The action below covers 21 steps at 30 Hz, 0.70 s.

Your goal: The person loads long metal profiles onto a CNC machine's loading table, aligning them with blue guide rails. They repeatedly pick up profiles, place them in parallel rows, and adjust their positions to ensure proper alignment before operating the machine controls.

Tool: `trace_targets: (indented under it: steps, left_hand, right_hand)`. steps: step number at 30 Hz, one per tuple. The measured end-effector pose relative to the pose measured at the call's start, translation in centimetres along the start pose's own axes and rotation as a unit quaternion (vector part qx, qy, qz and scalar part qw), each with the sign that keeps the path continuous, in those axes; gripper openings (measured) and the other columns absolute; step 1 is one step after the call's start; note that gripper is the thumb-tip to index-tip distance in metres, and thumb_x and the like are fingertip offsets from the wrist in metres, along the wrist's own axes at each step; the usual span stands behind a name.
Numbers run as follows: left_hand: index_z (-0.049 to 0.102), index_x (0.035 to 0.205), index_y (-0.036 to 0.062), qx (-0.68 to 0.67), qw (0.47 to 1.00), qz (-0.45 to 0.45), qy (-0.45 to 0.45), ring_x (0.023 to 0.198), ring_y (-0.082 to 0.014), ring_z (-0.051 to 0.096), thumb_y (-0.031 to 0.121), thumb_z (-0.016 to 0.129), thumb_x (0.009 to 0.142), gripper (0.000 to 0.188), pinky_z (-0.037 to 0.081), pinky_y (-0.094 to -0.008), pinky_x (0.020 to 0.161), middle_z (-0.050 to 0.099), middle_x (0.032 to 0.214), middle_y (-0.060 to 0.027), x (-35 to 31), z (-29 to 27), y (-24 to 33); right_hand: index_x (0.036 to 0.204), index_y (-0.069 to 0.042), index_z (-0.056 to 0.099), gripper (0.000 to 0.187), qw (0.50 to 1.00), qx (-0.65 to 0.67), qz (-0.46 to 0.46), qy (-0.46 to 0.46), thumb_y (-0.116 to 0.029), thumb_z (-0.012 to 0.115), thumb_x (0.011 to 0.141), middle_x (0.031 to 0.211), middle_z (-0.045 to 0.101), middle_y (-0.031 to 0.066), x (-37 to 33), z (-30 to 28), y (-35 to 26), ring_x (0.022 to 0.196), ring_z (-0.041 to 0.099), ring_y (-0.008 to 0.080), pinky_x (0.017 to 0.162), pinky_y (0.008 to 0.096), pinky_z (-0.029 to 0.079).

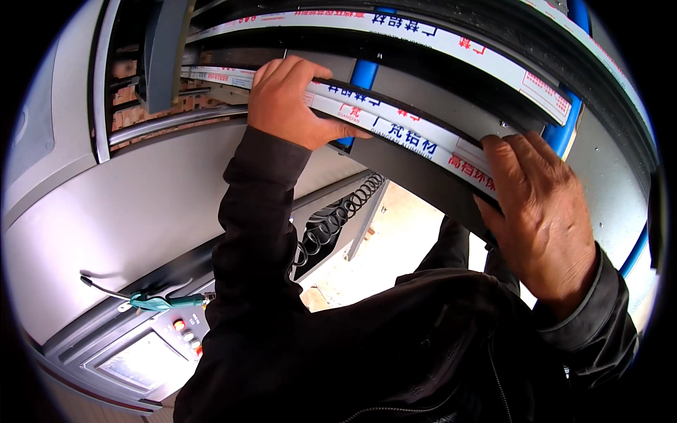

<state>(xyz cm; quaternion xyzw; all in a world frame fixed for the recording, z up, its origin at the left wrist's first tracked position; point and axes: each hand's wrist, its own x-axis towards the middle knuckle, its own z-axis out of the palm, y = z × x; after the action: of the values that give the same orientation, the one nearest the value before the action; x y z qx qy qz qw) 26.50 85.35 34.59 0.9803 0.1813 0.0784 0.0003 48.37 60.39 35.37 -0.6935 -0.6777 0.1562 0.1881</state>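
Observation:
A long dark aluminium profile, wrapped in white printed film with red and blue lettering, runs across the view in front of me. My left hand wraps over its left part, thumb underneath along the near side. Farther right, my right hand grips the same profile, fingers over the top and thumb below. The near edge of the profile shows between the two hands. Both hands hide the parts they cover.
More film-covered profiles lie beyond, across blue supports. A grey machine housing stands at left, with a control panel and a teal air gun. A black coiled hose hangs below.

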Motion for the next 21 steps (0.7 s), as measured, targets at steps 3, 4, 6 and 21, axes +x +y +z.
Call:
trace_targets:
  steps: [3, 4, 6, 21]
  left_hand:
    - [0.066, 0.097, 0.0072, -0.014, 1.000, 0.005, 0.009, 0.091, -0.0293, 0.063, 0.044, 0.099, 0.037, 0.078, 0.047, -0.0400, 0.087, 0.067, 0.094, -0.0052, -0.1, 0.0, -0.2]
    - [0.066, 0.094, 0.0065, -0.010, 1.000, 0.002, 0.013, 0.089, -0.0284, 0.063, 0.051, 0.098, 0.038, 0.078, 0.047, -0.0403, 0.088, 0.066, 0.091, -0.0054, -0.1, 0.0, -0.1]
    - [0.067, 0.088, 0.0052, -0.004, 1.000, -0.002, 0.022, 0.086, -0.0267, 0.063, 0.063, 0.094, 0.039, 0.081, 0.047, -0.0410, 0.091, 0.064, 0.085, -0.0057, -0.1, 0.3, -0.1]
    - [0.065, 0.093, 0.0054, -0.003, 1.000, -0.005, 0.019, 0.089, -0.0291, 0.063, 0.057, 0.096, 0.039, 0.081, 0.047, -0.0398, 0.084, 0.066, 0.090, -0.0065, 0.0, 0.1, 0.1]
  right_hand:
    - [0.115, 0.004, 0.055, 0.055, 1.000, 0.000, -0.007, 0.013, -0.002, 0.085, 0.069, 0.101, 0.064, 0.0210, -0.1, 0.1, -0.3, 0.096, 0.065, 0.0359, 0.083, 0.0433, 0.059]
    - [0.115, 0.004, 0.055, 0.055, 1.000, 0.010, -0.003, 0.002, -0.002, 0.084, 0.069, 0.102, 0.064, 0.0214, -0.1, 0.2, -0.2, 0.096, 0.065, 0.0364, 0.084, 0.0433, 0.059]
    - [0.116, 0.004, 0.054, 0.056, 0.999, 0.028, 0.004, -0.020, -0.001, 0.084, 0.069, 0.103, 0.064, 0.0223, -0.2, 0.2, -0.1, 0.098, 0.065, 0.0373, 0.085, 0.0433, 0.058]
    - [0.110, 0.002, 0.056, 0.050, 1.000, 0.014, -0.020, 0.012, -0.003, 0.083, 0.069, 0.099, 0.063, 0.0198, 0.4, -0.2, 0.6, 0.093, 0.065, 0.0346, 0.081, 0.0433, 0.057]
